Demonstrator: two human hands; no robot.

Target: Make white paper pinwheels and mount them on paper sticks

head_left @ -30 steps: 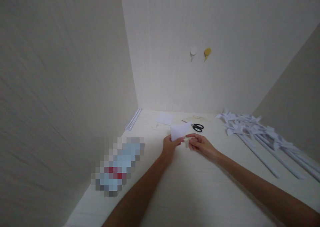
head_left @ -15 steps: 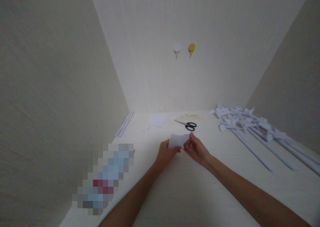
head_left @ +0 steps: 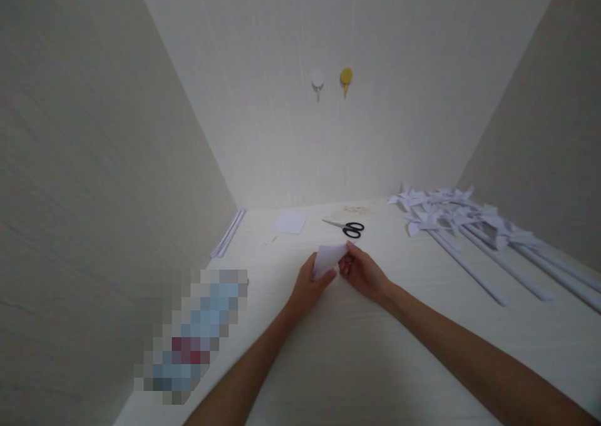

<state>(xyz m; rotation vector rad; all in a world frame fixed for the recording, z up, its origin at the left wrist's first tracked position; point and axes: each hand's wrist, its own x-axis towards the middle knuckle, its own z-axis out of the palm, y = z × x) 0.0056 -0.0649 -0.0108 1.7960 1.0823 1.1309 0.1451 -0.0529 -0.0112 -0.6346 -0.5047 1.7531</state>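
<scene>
A small folded piece of white paper (head_left: pixel 328 258) is held just above the white tabletop (head_left: pixel 375 351), a little in front of the middle. My left hand (head_left: pixel 307 288) pinches its lower left edge with closed fingers. My right hand (head_left: pixel 364 273) grips its right corner, fingers curled round it. Both hands meet at the paper. Black-handled scissors (head_left: pixel 347 227) lie on the table just beyond the hands.
A white paper square (head_left: pixel 290 222) lies at the back. Several white paper pinwheels on long sticks (head_left: pixel 469 238) cover the right side. Thin white rolled sticks (head_left: pixel 228 233) lie along the left wall. Two wall hooks, one white (head_left: pixel 318 79), one yellow (head_left: pixel 346 77), hang behind. A blurred-out object (head_left: pixel 197 332) sits left.
My right hand has closed in on the paper and taken its right corner. The paper has been folded smaller between both hands. The view has shifted left.
</scene>
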